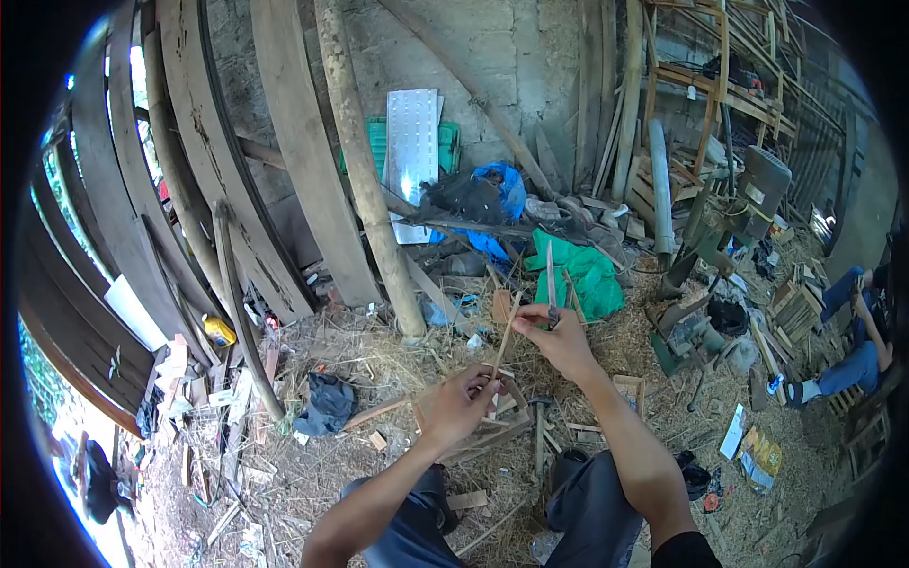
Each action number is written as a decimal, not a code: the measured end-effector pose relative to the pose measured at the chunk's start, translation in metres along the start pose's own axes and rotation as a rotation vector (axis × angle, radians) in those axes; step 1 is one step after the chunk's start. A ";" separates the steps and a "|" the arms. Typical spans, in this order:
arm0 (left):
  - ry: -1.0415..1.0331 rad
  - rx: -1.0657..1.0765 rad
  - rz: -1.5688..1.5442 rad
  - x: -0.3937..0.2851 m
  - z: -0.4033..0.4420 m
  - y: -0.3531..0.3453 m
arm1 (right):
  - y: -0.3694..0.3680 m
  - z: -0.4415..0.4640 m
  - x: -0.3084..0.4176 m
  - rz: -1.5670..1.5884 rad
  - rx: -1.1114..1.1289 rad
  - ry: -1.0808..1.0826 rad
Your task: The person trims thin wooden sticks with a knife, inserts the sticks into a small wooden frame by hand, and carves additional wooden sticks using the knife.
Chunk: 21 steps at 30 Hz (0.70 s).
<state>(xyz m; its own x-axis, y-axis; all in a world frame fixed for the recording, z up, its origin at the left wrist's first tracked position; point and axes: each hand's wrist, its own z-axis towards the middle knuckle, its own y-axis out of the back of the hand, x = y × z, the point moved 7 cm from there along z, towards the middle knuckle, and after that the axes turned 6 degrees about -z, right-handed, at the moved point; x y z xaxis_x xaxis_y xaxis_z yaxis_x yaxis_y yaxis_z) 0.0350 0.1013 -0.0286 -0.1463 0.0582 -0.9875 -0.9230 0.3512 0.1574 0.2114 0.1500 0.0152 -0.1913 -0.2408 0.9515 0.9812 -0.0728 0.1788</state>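
Observation:
My left hand (458, 405) is closed around the lower part of a thin wooden stick (507, 333), which points up and slightly right. My right hand (565, 346) grips a knife (551, 270) with its narrow blade upright. The right thumb is close to the stick's upper part; whether it touches cannot be made out. Below the hands, a small wooden frame (492, 435) lies on the ground, partly hidden by my left hand. Beside it is what looks like a hammer (541, 401), between my knees.
Green sheeting (592, 279) and a blue tarp (511, 194) lie ahead by the wall. A black plastic bag (327, 405) sits left, near leaning planks (312, 142). At right stand a metal machine (701, 237) and a seated person's leg (843, 376). Wood scraps and straw cover the floor.

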 end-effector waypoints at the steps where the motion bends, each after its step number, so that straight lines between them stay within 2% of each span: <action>1: -0.077 0.013 0.048 0.005 0.004 0.001 | -0.002 0.000 0.001 -0.057 0.023 0.048; 2: -0.157 0.022 0.095 0.008 0.006 0.001 | -0.002 -0.001 0.000 -0.058 0.030 0.045; 3: -0.152 0.013 0.090 0.005 0.005 0.002 | -0.006 -0.003 -0.002 -0.065 0.058 0.013; 5: -0.284 -0.120 0.247 -0.020 0.005 0.008 | -0.016 -0.007 -0.007 -0.075 0.104 -0.033; 10: -0.200 -0.125 0.217 0.002 0.028 0.027 | -0.054 -0.013 -0.015 -0.098 0.168 0.079; 13: -0.128 -0.089 0.256 0.014 0.030 0.043 | -0.058 -0.012 -0.032 -0.191 0.129 0.011; 15: -0.112 -0.173 -0.265 0.029 0.032 0.059 | -0.069 -0.016 -0.047 -0.194 0.173 -0.043; 16: -0.056 -0.184 -0.369 0.034 0.034 0.066 | -0.081 -0.022 -0.052 -0.218 0.235 -0.046; 17: -0.057 -0.180 -0.368 0.036 0.034 0.069 | -0.092 -0.027 -0.056 -0.241 0.297 -0.047; 19: -0.131 -0.306 -0.340 0.034 0.029 0.088 | -0.104 -0.033 -0.055 -0.295 0.332 -0.032; 21: -0.109 -0.340 -0.345 0.034 0.025 0.104 | -0.125 -0.034 -0.076 -0.302 0.483 -0.093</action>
<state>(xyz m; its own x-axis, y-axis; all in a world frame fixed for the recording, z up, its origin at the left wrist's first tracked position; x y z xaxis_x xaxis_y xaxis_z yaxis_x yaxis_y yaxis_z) -0.0570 0.1631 -0.0457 0.2093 0.0959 -0.9731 -0.9776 0.0432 -0.2060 0.1027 0.1446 -0.0876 -0.4835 -0.1906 0.8544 0.7879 0.3305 0.5196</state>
